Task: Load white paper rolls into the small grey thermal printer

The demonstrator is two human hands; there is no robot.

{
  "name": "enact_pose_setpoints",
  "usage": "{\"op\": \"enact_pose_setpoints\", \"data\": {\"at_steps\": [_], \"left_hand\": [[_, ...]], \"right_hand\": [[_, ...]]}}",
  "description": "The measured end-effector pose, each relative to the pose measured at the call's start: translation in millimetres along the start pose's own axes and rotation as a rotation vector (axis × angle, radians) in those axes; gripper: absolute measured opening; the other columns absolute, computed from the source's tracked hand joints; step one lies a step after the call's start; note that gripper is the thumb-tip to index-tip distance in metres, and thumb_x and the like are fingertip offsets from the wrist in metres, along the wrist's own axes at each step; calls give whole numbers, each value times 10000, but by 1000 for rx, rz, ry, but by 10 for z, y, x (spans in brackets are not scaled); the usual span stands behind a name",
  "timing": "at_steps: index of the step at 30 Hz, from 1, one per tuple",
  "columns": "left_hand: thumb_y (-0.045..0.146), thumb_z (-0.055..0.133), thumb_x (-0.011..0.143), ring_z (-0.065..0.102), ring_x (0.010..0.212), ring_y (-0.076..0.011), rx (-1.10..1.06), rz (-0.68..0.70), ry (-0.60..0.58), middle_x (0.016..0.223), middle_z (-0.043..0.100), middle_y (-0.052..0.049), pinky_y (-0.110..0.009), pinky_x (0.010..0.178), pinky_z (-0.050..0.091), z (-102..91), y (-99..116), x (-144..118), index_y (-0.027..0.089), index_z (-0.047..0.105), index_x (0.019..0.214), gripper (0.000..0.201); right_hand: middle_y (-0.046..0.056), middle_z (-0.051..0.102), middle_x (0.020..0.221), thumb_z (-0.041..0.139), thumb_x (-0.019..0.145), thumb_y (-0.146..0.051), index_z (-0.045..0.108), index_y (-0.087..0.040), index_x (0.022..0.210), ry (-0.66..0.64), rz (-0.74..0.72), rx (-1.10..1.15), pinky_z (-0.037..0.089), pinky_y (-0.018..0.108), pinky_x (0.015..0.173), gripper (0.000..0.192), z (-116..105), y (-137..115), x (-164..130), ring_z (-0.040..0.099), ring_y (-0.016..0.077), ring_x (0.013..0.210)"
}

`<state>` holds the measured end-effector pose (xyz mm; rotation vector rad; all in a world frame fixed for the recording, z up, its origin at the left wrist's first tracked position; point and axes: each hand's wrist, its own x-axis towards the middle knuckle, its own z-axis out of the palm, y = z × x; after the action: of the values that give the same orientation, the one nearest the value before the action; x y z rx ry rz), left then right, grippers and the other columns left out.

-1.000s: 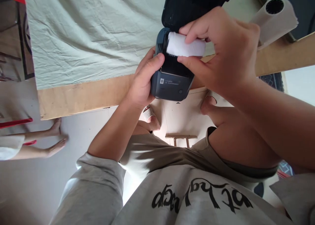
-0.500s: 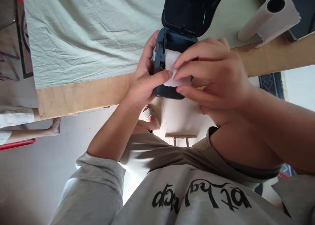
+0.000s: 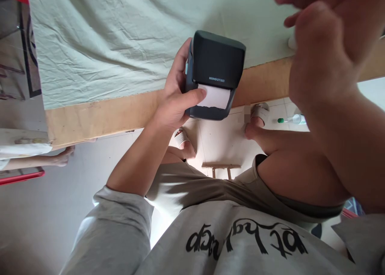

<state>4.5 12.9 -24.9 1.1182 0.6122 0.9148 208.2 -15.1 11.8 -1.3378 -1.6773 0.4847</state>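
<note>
Our left hand (image 3: pixel 174 102) grips the dark label printer (image 3: pixel 215 74) at the near edge of the tabletop (image 3: pixel 99 116) — the fingers (image 3: pixel 180 62) wrap its far side and the thumb presses across the front, its tip on the strip of white paper (image 3: pixel 214 97) that shows under the shut lid. The printer sits half over the tabletop's wooden edge, its lower front hanging out past the edge toward us. The lid bears a small line of pale lettering just above the paper.

Our right hand (image 3: pixel 325 46) is raised to the right of the printer, well apart from it and holding nothing — the fingers are spread loosely, and the hand is blurred and partly cut by the top of the view.

Beyond the printer, a creased pale cloth (image 3: pixel 120 38) covers the tabletop up to the bare wooden strip along its edge. Below the printer, on the tiled floor, we see our own feet in sandals (image 3: pixel 261 111), and to their right a small bottle with a green cap (image 3: pixel 291 119) lying on its side. Far to the left of the printer, another person's foot (image 3: pixel 61 156) rests on the floor.
</note>
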Motion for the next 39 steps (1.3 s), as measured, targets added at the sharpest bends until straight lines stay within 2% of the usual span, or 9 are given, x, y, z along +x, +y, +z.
{"op": "enact_pose_setpoints", "data": {"at_steps": [2,5,8,15,20,23,29,33,39], "left_hand": [[249,685,578,534,990,-255,-17,17,-1,1043,561,-1,-331,794,432,22,2,-11,310,472,1129,593],[274,639,657,537,1037,-235,-54,59,22,1064,551,-12,-322,841,435,74,21,-27,271,475,1099,471],[281,593,737,578,906,-208,-64,-12,45,923,585,-23,-296,732,452,114,51,-38,247,512,1004,281],[216,536,758,534,633,-124,-93,-104,169,770,552,-12,-231,532,388,165,70,-49,207,537,893,135],[303,537,763,588,757,-189,-104,-125,187,775,580,-32,-273,607,409,208,89,-38,219,555,909,169],[396,419,805,583,887,-238,-183,-128,173,768,584,-55,-322,726,431,222,101,-19,198,572,895,266],[168,349,791,494,648,-106,-310,-21,133,674,482,-16,-240,660,413,182,75,-5,145,512,686,196],[158,366,803,482,659,-111,-332,-21,120,678,485,-22,-237,658,410,167,59,-17,156,522,699,187],[146,346,793,493,652,-102,-345,-11,132,668,478,-16,-233,659,413,172,52,-5,150,512,666,209]], "right_hand": [[-16,465,1141,423,815,-404,432,-264,1155,-40,-18,58,436,228,890,368,42,9,-35,492,86,1073],[19,442,1216,458,796,-454,338,-232,1243,-258,57,119,438,226,932,513,136,61,-83,468,93,1106],[40,432,1211,440,783,-537,251,-211,1292,-382,92,129,468,211,844,634,219,106,-94,506,64,961],[32,467,1129,508,739,-545,279,-187,1263,-413,123,103,441,158,772,674,259,113,-46,483,22,844],[41,472,1115,483,744,-567,286,-188,1266,-401,108,43,435,161,754,675,250,120,-54,477,30,838],[50,461,1124,442,778,-549,285,-173,1271,-392,79,76,435,161,789,640,240,108,-70,473,39,900],[58,404,1202,433,799,-488,284,-183,1286,-377,22,170,427,167,788,594,230,114,-98,435,62,1013],[60,384,1237,510,727,-527,226,-217,1319,-457,-8,109,425,208,785,726,232,158,-75,437,86,994],[60,328,1291,561,694,-518,230,-237,1322,-444,-24,31,455,211,825,764,183,113,-35,412,119,1119]]}}
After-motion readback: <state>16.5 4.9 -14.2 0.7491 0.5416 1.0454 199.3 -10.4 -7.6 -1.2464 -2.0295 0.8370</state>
